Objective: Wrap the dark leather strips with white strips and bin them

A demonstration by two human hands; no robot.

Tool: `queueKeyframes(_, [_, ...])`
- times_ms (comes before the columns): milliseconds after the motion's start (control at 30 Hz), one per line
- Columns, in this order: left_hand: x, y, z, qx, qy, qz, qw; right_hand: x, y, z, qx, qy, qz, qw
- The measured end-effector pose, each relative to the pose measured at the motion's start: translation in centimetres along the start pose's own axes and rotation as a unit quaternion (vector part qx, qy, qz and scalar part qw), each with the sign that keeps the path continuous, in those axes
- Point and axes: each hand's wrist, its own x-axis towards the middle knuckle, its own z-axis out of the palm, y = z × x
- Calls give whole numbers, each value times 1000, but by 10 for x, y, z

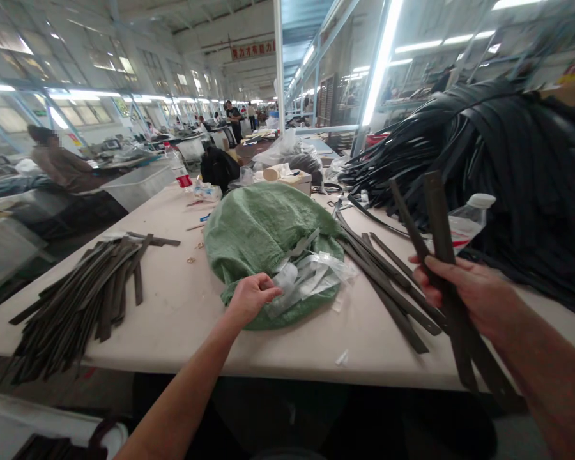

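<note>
My right hand (474, 291) grips a couple of long dark strips (439, 223), flat and straight, crossed in the fingers and raised above the table's right side. The upper ends point up and apart; a small hole shows in one. My left hand (256, 295) is closed at the front of a bulging green woven sack (263, 217), its thumb and fingers pinched on clear plastic film (311, 281) that lies crumpled on the sack. More dark strips (388, 287) lie between the sack and my right hand.
A fanned pile of dark strips (81, 294) overhangs the table's front left edge. A large heap of long black straps (498, 166) covers the right side, with a white-capped plastic bottle (469, 220) before it. Behind the sack stand a red-labelled bottle (176, 165) and a black bag (219, 167).
</note>
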Motion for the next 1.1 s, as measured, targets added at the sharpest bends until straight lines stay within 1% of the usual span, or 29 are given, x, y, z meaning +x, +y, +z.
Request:
queueKeyframes(33, [0, -1, 1, -45, 6, -10, 999, -18, 8, 6, 53, -26, 62, 996])
queueKeyframes(67, [-1, -3, 4, -88, 9, -23, 996, -34, 18, 13, 87, -46, 105, 990])
queueKeyframes(133, [-3, -3, 11, -189, 2, -73, 979, -62, 43, 31, 125, -65, 156, 978])
queueKeyframes(233, [-8, -2, 22, -318, -15, -148, 937, -86, 78, 54, 159, -83, 192, 965])
queueKeyframes(333, [-14, -1, 25, -371, -40, -184, 909, -97, 97, 67, 165, -87, 195, 963])
queueKeyframes(500, [-24, 4, 19, -431, -119, -226, 865, -110, 100, 67, 103, -86, 161, 978])
queueKeyframes(567, [-28, 7, 21, -454, -140, -234, 848, -119, 100, 65, 71, -97, 152, 981])
queueKeyframes(633, [-32, 11, 27, -485, -143, -240, 829, -132, 103, 64, 38, -108, 146, 983])
queueKeyframes(700, [-35, 15, 37, -517, -126, -244, 810, -148, 109, 63, 10, -122, 145, 982])
queueKeyframes(767, [-39, 18, 46, -537, -111, -246, 799, -161, 117, 62, -6, -132, 150, 980])
queueKeyframes(833, [-44, 19, 53, -543, -108, -249, 795, -171, 123, 62, -6, -135, 162, 978])
queueKeyframes(1000, [-57, 18, 59, -542, -133, -267, 785, -175, 130, 66, 7, -128, 189, 974])
queueKeyframes(1100, [-59, 17, 59, -546, -148, -287, 773, -175, 132, 68, -5, -133, 177, 975])
